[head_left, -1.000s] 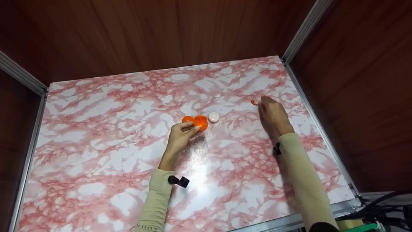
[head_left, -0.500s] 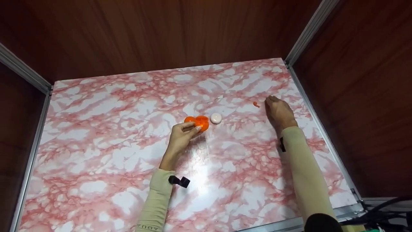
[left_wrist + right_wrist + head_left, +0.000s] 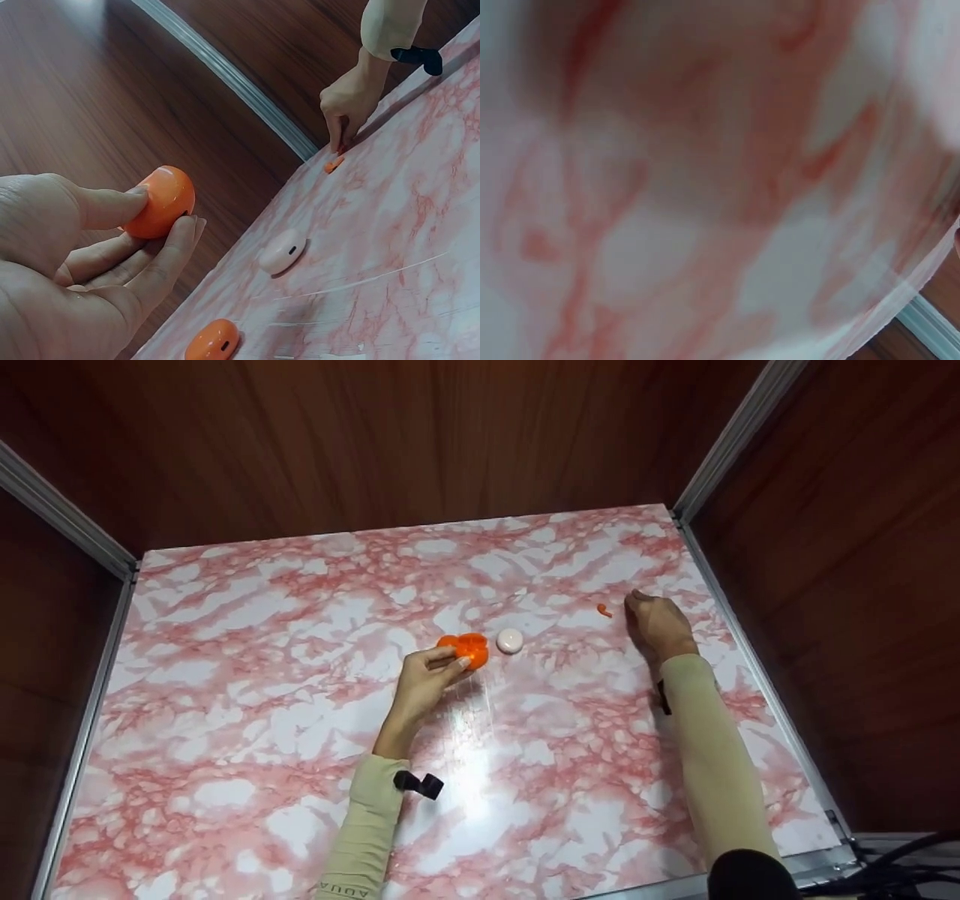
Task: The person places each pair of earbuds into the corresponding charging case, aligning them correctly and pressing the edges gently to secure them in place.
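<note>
My left hand point(image 3: 424, 682) pinches an orange earbud case point(image 3: 472, 651) between thumb and fingers, lifted above the table, its lid up in the head view. Behind it on the table lies a second orange earbud case point(image 3: 213, 341), partly covered in the head view. A white earbud case point(image 3: 510, 641) lies just to the right. Farther right, an orange earbud point(image 3: 604, 610) rests on the table beside my right hand point(image 3: 660, 624). In the left wrist view, that hand's bent fingers pinch a small orange piece point(image 3: 343, 148), apparently another earbud, mostly hidden.
The table point(image 3: 300, 720) has a red and white marbled top. Dark wood panels point(image 3: 420, 442) with metal rails point(image 3: 724, 442) stand around it. Dark cables point(image 3: 892, 870) lie past the front right corner. The right wrist view shows blurred tabletop close up.
My right hand has drawn a little to the right, away from the loose orange earbud, and its fingers are more curled. My left hand keeps holding its case; the head view has shifted slightly.
</note>
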The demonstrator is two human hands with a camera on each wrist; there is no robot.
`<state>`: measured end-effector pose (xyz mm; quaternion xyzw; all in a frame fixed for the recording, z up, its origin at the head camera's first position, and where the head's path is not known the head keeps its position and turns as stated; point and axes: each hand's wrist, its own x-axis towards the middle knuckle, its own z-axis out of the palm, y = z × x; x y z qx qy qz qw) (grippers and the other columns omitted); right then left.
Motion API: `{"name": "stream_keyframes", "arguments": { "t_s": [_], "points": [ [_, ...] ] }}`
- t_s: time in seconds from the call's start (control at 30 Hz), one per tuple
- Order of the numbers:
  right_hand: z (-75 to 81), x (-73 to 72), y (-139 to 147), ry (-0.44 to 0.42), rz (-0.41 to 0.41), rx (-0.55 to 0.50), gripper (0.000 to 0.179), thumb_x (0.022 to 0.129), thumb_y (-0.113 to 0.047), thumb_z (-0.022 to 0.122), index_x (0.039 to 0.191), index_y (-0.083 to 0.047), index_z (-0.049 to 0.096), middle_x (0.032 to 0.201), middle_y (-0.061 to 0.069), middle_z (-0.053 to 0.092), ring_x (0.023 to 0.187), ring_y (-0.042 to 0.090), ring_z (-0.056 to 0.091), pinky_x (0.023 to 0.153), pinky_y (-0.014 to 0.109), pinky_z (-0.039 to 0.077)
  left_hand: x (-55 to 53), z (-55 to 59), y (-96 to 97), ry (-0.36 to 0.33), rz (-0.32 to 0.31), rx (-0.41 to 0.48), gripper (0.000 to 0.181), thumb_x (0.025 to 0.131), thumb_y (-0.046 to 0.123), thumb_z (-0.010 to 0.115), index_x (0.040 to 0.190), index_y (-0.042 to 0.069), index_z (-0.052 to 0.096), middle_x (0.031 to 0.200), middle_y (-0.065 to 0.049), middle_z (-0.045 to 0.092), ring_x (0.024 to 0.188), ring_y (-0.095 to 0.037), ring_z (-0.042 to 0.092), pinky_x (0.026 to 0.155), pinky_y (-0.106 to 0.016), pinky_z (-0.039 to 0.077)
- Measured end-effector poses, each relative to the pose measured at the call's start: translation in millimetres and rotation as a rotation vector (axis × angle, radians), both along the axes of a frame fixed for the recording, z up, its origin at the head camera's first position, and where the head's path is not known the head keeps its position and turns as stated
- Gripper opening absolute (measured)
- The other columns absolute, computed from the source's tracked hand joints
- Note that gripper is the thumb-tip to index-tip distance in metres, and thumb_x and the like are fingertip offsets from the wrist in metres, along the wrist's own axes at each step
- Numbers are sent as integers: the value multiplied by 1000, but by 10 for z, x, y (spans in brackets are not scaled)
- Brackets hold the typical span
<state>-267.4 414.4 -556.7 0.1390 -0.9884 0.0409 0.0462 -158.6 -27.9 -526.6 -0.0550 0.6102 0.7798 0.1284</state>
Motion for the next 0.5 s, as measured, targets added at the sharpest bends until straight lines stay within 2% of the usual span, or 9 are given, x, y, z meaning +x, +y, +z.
{"name": "stream_keyframes", "arguments": {
  "t_s": [0.17, 0.37, 0.5],
  "points": [
    [9, -32, -43, 60, 41, 47, 10, 95, 1, 57, 101, 5, 63, 95, 29, 72, 75, 53, 70, 65, 61, 62, 5, -1, 0, 2, 1, 13, 42, 96, -5, 71, 134, -17, 60, 128, -38, 66, 103, -25, 76, 87, -26, 66],
    [15, -25, -94, 11, 25, 110, 13, 98, 4, 53, 104, 8, 63, 96, 28, 68, 79, 52, 70, 66, 59, 63, 10, -1, -8, -6, -5, 17, 43, 96, -4, 72, 135, -16, 60, 129, -37, 66, 104, -25, 75, 87, -26, 66],
    [5, -23, -106, 13, 8, 97, 13, 97, -2, 56, 102, 7, 65, 94, 27, 68, 79, 52, 69, 67, 60, 63, 6, -5, -25, -3, -2, 23, 42, 95, -4, 72, 135, -16, 61, 129, -36, 66, 106, -26, 75, 88, -27, 66]
  ]
}}
